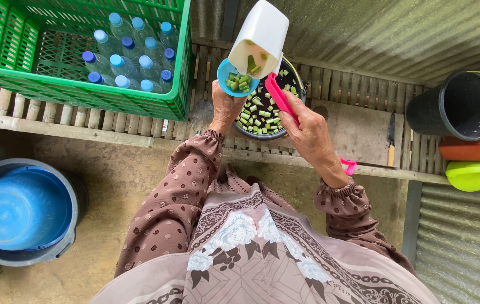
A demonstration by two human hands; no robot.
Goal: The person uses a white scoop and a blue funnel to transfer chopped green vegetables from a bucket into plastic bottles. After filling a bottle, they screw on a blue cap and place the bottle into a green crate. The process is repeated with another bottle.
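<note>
left hand (226, 107) grips blue cup (236, 77) | right hand (309, 135) grips pink-handled white scoop (260, 38) | dark bowl (265, 115) below on bench (358, 132) | green crate (82, 56) left, knife (391, 139) right

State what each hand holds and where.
Left hand: small blue cup of green pieces, from below. Right hand: white scoop, by its pink handle.
</note>
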